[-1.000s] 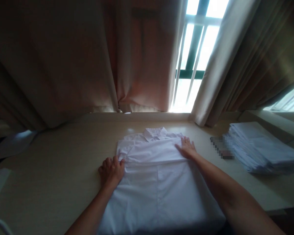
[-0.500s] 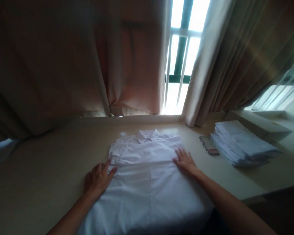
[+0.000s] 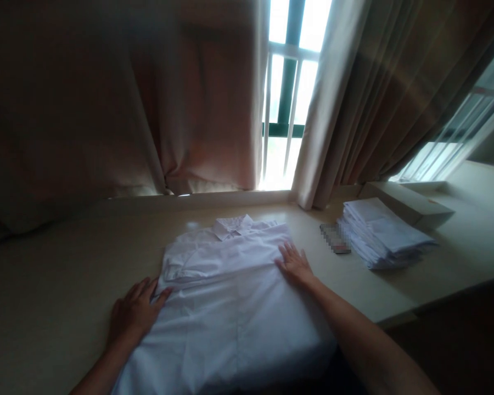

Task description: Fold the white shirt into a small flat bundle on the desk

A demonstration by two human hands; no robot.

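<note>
A white collared shirt (image 3: 230, 307) lies spread on the pale tabletop, its collar (image 3: 233, 226) pointing away from me and its lower part running towards me past the front edge. Sleeve parts seem folded across its upper back. My left hand (image 3: 135, 310) rests at the shirt's left edge, thumb on the cloth and fingers apart from it along the border. On the right edge, my right hand (image 3: 294, 265) lies flat with fingers spread, pressing on the fabric. Neither hand lifts the cloth.
To the right sits a stack of folded white garments (image 3: 387, 233), with a blurred-out phone-like object (image 3: 335, 238) beside it. Behind the stack is a pale box (image 3: 409, 203). Curtains (image 3: 214, 109) hang along the back, parted at a barred window (image 3: 286, 99).
The view has turned a little to the right, so everything appears further left. My left hand has slid slightly towards me along the shirt's edge. The right hand stays on the cloth.
</note>
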